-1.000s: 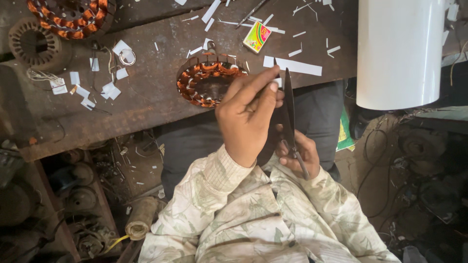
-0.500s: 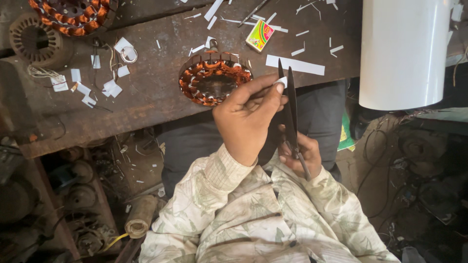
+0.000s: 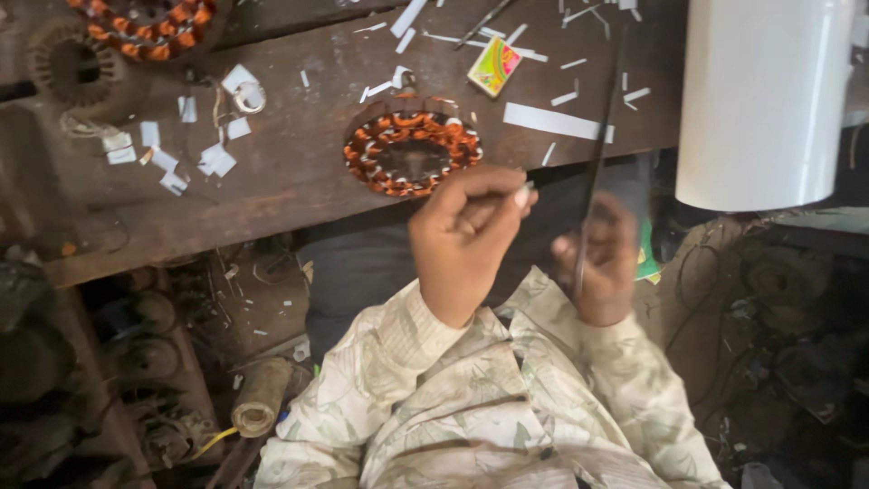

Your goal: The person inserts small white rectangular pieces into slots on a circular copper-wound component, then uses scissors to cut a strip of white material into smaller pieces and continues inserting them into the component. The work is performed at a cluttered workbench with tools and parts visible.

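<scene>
My left hand [image 3: 463, 237] is raised in front of the bench edge, thumb and fingers pinched on a small white paper strip [image 3: 523, 193]. To its right my right hand [image 3: 605, 263] grips long dark scissors [image 3: 593, 154], blurred, with the blades pointing up over the bench. Just beyond my left hand, a round motor stator with orange copper windings [image 3: 412, 152] lies on the dark wooden bench [image 3: 299, 172]. A longer white paper strip [image 3: 554, 121] lies on the bench beside the scissor blades.
A big white cylinder [image 3: 762, 100] stands at the right. A small colourful box [image 3: 495, 65], several paper scraps [image 3: 195, 149], a second wound stator [image 3: 149, 23] and a bare stator core [image 3: 63, 63] lie on the bench. Old motor parts [image 3: 145, 362] crowd the floor at the left.
My hands have drawn apart. The right hand with the scissors moved right and the blades swung upward. The left hand dropped slightly, away from the stator, still pinching the strip.
</scene>
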